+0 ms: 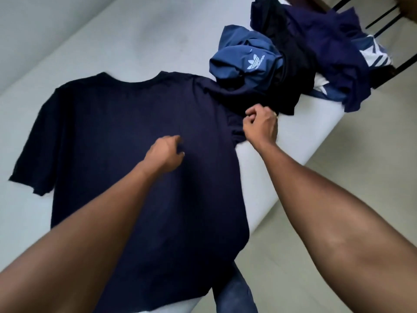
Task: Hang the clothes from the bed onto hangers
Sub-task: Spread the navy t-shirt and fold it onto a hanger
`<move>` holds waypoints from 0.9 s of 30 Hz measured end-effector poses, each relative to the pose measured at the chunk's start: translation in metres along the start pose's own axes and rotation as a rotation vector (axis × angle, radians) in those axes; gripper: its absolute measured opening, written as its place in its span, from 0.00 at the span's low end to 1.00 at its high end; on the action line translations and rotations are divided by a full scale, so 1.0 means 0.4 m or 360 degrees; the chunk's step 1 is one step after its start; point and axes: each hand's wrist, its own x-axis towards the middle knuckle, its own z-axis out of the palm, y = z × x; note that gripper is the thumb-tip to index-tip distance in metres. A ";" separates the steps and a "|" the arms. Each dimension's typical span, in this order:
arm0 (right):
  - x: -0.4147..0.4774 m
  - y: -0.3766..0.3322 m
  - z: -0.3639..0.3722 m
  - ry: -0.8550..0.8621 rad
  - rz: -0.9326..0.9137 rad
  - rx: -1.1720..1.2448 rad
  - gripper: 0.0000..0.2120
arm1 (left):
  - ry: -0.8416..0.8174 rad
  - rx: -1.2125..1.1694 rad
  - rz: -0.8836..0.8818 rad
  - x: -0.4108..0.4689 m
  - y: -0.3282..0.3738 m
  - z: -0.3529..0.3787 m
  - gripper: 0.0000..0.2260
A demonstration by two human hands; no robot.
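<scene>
A: Your dark shirt point(126, 123) lies spread flat on the bed point(67, 41), neck toward the far edge and hem hanging over the near edge by your legs.

B: And no hanger is in it, or anywhere you could call one. Those thin black bars point(381, 21) past the far right corner could be a rack or a chair; you cannot tell.

A: Your left hand point(165, 152) sits on the middle of the shirt with the fingers curled. Whether it pinches the cloth is not clear.

B: Same with your right hand point(260, 126), curled at the sleeve by the right edge. It may have the hem, or it may only touch it.

A: So nothing here looks hung yet. You seem to be at the laying-out step of this one shirt.

B: And the pile of clothes point(316, 53) is heaped at the far right corner, touching the shirt's shoulder. By my reckoning most of the job is left for you.
</scene>
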 end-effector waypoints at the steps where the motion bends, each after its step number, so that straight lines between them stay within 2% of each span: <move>1: 0.060 -0.009 -0.010 0.0069 -0.0022 -0.0005 0.10 | 0.0026 -0.0010 0.0018 0.048 0.020 -0.017 0.19; 3: 0.193 -0.015 -0.031 0.0127 0.0008 -0.0132 0.11 | 0.0102 -0.0023 0.0072 0.160 0.074 -0.051 0.20; 4: 0.257 -0.012 -0.036 0.0060 0.0047 -0.0230 0.12 | 0.0134 -0.0023 0.0098 0.220 0.103 -0.066 0.22; 7: 0.392 -0.008 -0.032 -0.0334 0.0046 -0.0387 0.18 | 0.0104 0.0019 0.0081 0.348 0.177 -0.093 0.29; 11: 0.569 -0.047 -0.030 -0.0501 -0.0050 -0.0301 0.29 | -0.0062 0.0385 0.0061 0.401 0.222 -0.088 0.38; 14: 0.689 -0.091 -0.039 -0.0615 -0.0018 -0.0212 0.40 | -0.0064 0.0543 0.0111 0.406 0.225 -0.069 0.43; 16: 0.727 -0.097 -0.032 -0.0622 -0.0035 -0.0058 0.44 | -0.0058 0.0492 0.0106 0.405 0.219 -0.068 0.43; 18: 0.732 -0.098 -0.016 -0.0505 -0.0104 0.0081 0.46 | 0.0003 0.0301 0.0134 0.408 0.205 -0.073 0.41; 20: 0.700 -0.100 -0.001 -0.0254 -0.0229 -0.0005 0.43 | 0.0308 -0.0025 0.0139 0.403 0.177 -0.091 0.35; 22: 0.625 -0.089 0.004 0.0070 -0.0481 -0.0176 0.33 | 0.0680 -0.0214 0.0029 0.404 0.140 -0.115 0.26; 23: 0.575 -0.071 0.011 0.0161 -0.0646 -0.0215 0.27 | 0.0761 -0.0216 -0.0027 0.406 0.124 -0.127 0.23; 24: 0.526 -0.044 0.021 0.0153 -0.0815 -0.0250 0.22 | 0.0751 -0.0198 -0.0055 0.415 0.112 -0.139 0.23; 25: 0.479 -0.016 0.031 0.0028 -0.0921 -0.0265 0.18 | 0.0670 -0.0178 -0.0051 0.424 0.104 -0.148 0.23; 27: 0.427 0.029 0.047 -0.0415 -0.0831 -0.0326 0.20 | 0.0476 -0.0157 -0.0014 0.451 0.095 -0.159 0.29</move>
